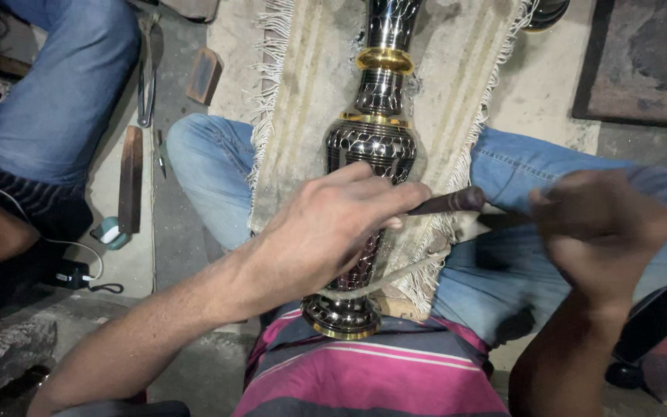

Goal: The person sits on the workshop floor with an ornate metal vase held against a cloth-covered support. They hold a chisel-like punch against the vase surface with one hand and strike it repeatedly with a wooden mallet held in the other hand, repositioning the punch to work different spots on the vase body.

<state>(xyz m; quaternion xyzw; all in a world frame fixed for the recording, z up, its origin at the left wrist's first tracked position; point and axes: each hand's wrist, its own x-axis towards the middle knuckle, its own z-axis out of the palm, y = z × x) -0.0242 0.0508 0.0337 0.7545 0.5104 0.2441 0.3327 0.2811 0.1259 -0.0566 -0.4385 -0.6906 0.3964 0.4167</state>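
Head view is showing the left hand (326, 228) reaching in from the lower left, forearm stretched across the lap, fingers curling tight around a dark tool (449, 202) that is pointing right and lying against the vase (372, 154). Right hand (600, 232) is hovering at the right, blurred, fingers folded into a fist; whether it is gripping anything I cannot tell. Vase is lying lengthwise on a fringed cloth (303, 100) between the denim-clad knees, base nearest the striped shirt (372, 371), showing dark engraved metal with gold bands
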